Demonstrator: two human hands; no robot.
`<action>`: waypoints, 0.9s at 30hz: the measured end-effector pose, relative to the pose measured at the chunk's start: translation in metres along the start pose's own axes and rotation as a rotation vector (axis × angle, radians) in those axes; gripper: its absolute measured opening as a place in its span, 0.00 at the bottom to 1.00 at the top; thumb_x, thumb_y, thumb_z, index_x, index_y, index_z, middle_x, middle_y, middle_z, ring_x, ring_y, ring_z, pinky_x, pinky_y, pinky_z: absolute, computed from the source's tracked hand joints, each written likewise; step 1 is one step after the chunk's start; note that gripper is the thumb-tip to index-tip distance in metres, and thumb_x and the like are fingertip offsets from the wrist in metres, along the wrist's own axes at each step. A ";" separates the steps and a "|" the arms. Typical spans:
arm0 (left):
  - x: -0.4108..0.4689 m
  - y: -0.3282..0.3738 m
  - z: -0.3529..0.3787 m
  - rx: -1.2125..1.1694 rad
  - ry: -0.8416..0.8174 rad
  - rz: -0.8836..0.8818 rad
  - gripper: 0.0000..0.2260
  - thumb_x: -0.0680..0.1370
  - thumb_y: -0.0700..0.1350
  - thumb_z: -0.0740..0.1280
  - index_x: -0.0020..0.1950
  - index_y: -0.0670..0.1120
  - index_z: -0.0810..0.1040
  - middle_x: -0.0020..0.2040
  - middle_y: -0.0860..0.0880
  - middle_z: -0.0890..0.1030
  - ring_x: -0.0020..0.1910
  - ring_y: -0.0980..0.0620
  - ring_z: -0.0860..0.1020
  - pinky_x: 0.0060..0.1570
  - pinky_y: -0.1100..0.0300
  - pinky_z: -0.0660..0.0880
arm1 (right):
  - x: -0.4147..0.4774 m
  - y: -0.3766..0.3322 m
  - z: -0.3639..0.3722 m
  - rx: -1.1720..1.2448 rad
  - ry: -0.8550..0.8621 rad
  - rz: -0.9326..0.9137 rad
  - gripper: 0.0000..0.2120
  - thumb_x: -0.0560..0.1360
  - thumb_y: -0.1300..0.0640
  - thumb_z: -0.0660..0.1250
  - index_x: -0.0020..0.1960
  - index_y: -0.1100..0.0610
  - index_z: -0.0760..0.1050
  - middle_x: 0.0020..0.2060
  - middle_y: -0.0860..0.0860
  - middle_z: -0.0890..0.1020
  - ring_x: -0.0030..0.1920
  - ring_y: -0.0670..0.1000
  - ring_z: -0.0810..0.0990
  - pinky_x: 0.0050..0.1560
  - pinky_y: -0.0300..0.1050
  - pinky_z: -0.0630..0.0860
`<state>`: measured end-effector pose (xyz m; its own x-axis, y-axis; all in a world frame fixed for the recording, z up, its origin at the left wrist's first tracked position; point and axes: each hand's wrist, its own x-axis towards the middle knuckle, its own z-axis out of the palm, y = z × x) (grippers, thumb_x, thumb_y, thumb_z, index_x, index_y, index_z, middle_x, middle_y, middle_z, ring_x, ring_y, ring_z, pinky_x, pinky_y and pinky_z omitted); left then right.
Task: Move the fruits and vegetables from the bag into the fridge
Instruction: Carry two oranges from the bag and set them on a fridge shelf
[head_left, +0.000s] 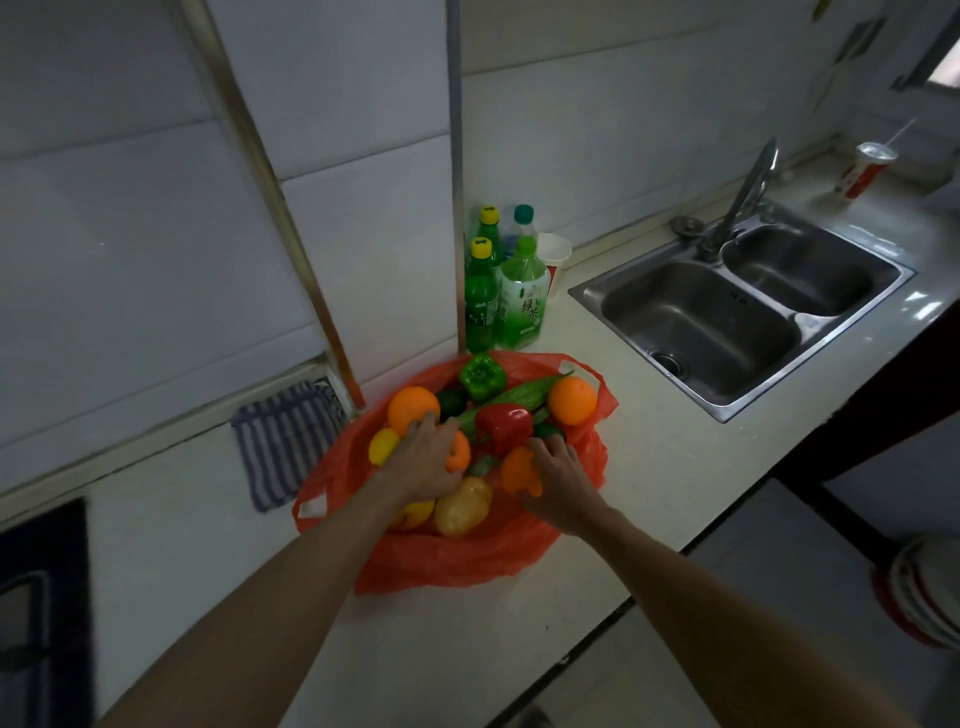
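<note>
Pale counter (649, 467) from lower left to upper right, front edge slanting through the lower right. Bare stretches below the bag and between bag and sink. Double-basin sink (587, 291) at right, well apart from the bag. Red bag (467, 561) at centre, mouth spread wide, far rim near the wall, striped cloth (285, 441) just left.

Left hand (423, 462) laid over a small orange (460, 452), fingers spread, tips touching a big orange (413, 408). Right hand (558, 483) gripping an orange pepper (517, 470), fingers curled round it.

Four bottles (522, 296) behind the bag.

In the bag: three oranges, three peppers, one long green gourd (519, 392), one potato (462, 504), and two yellow fruits, one largely hidden under the left wrist. Two dark green items hard to make out.
</note>
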<state>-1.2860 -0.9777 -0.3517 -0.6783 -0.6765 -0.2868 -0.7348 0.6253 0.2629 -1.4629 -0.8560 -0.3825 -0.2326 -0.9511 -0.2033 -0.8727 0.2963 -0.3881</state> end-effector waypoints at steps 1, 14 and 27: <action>-0.003 -0.001 -0.005 0.000 0.019 0.005 0.32 0.76 0.50 0.66 0.75 0.44 0.56 0.68 0.37 0.62 0.66 0.34 0.64 0.61 0.45 0.65 | -0.001 -0.002 -0.004 0.002 0.005 -0.003 0.38 0.72 0.49 0.71 0.75 0.52 0.55 0.68 0.55 0.64 0.67 0.58 0.65 0.63 0.52 0.72; -0.041 0.000 -0.077 -0.166 0.144 -0.016 0.26 0.70 0.54 0.64 0.67 0.52 0.68 0.59 0.40 0.68 0.59 0.37 0.71 0.56 0.47 0.72 | -0.016 -0.054 -0.086 0.024 0.144 -0.056 0.41 0.71 0.47 0.72 0.75 0.49 0.53 0.71 0.55 0.60 0.67 0.59 0.68 0.62 0.58 0.73; -0.073 -0.030 -0.143 -0.275 0.376 -0.159 0.36 0.58 0.58 0.68 0.65 0.50 0.69 0.56 0.43 0.72 0.57 0.41 0.73 0.55 0.52 0.72 | 0.028 -0.121 -0.159 -0.022 0.182 -0.317 0.37 0.71 0.51 0.71 0.74 0.54 0.57 0.67 0.57 0.63 0.66 0.60 0.68 0.66 0.55 0.68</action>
<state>-1.2148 -1.0025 -0.2073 -0.4735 -0.8808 -0.0039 -0.7683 0.4109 0.4908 -1.4318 -0.9327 -0.1982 -0.0196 -0.9959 0.0880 -0.9224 -0.0160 -0.3860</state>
